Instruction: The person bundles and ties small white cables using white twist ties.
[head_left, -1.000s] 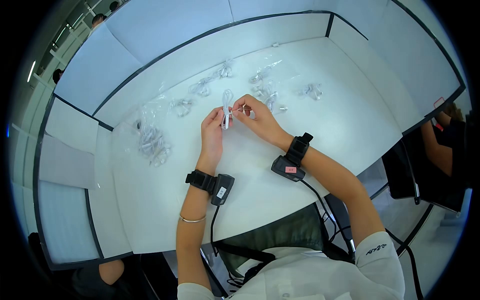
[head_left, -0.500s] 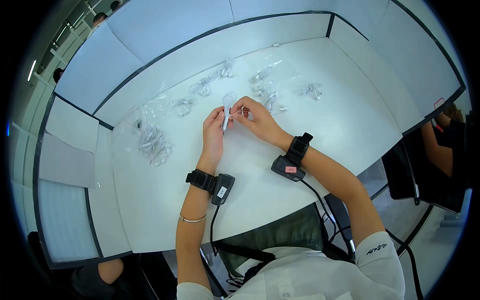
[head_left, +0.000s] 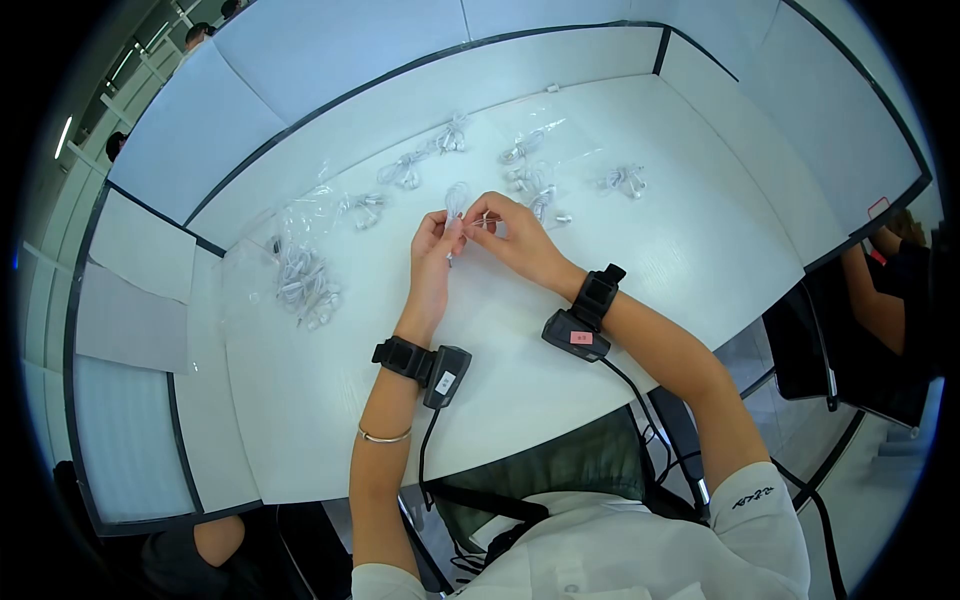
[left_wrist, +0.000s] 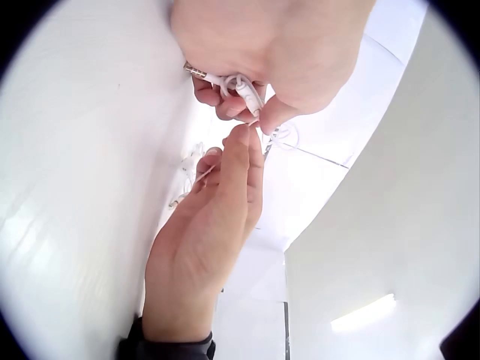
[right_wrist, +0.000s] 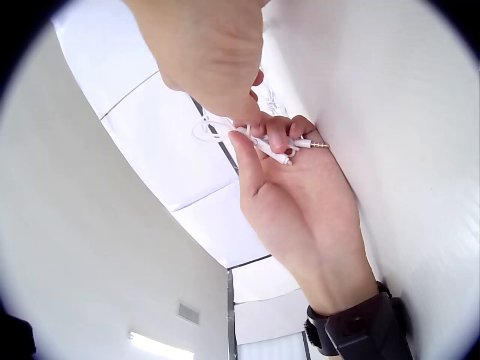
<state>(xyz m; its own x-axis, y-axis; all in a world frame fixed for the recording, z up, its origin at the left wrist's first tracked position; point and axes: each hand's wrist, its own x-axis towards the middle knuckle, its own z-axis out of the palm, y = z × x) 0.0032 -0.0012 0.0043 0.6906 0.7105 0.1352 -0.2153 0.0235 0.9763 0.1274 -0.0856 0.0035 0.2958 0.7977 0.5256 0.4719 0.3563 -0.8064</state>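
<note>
My left hand [head_left: 430, 240] holds a coiled bundle of white earphone cable [head_left: 457, 195] above the table, its loops standing up beyond the fingers. In the right wrist view the metal plug [right_wrist: 319, 145] pokes out past the curled left fingers, and a small white tube-shaped cable part [right_wrist: 277, 156] lies across the palm side. Close against the bundle, my right hand [head_left: 515, 240] pinches a thin strand between thumb and forefinger. A length of that cable [left_wrist: 206, 174] runs along the right fingers in the left wrist view. The earbuds are hidden.
Several coiled white earphones lie about the white table [head_left: 620, 290], including bundles at the back [head_left: 402, 172] and one at the right [head_left: 626, 181]. A larger pile [head_left: 305, 285] with clear plastic bags sits at the left. Low panels [head_left: 400, 90] enclose the table.
The left hand has turned slightly and shifted a little right, so its fingers cover more of the bundle's lower end. The right hand stays nearly in place, still pinching the strand.
</note>
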